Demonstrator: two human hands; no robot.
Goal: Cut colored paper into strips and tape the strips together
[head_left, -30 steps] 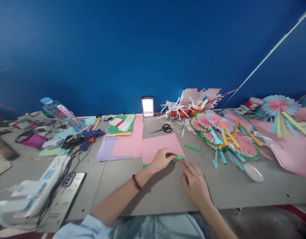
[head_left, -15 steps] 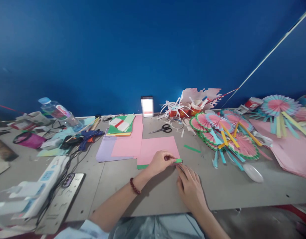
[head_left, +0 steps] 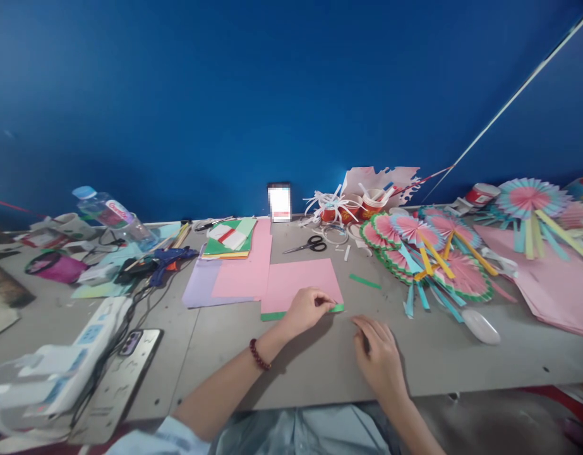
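A pink paper sheet [head_left: 298, 281] lies flat on the table, a green paper strip [head_left: 273, 316] along its near edge. My left hand [head_left: 306, 311], with a beaded bracelet at the wrist, rests over that edge. Its thumb and fingertips are pinched at the strip close to the sheet's right corner; the middle part of the strip is hidden behind the hand. My right hand [head_left: 379, 354] is just right of the sheet, apart from it, with loosely curved fingers and nothing visible in them. A second green strip [head_left: 364, 281] lies loose beyond it.
Black-handled scissors [head_left: 314, 244] lie behind the sheet. Folded paper fans [head_left: 419, 237] and a white plastic spoon-like piece [head_left: 480, 326] are at right. At left are stacked coloured papers [head_left: 229, 239], a glue gun [head_left: 165, 262], a power strip [head_left: 90, 354] and a phone [head_left: 115, 385].
My right hand has drawn away from the sheet's corner, to the right and toward me. The strip's right end, raised before, now lies along the edge. My left hand stays almost in place.
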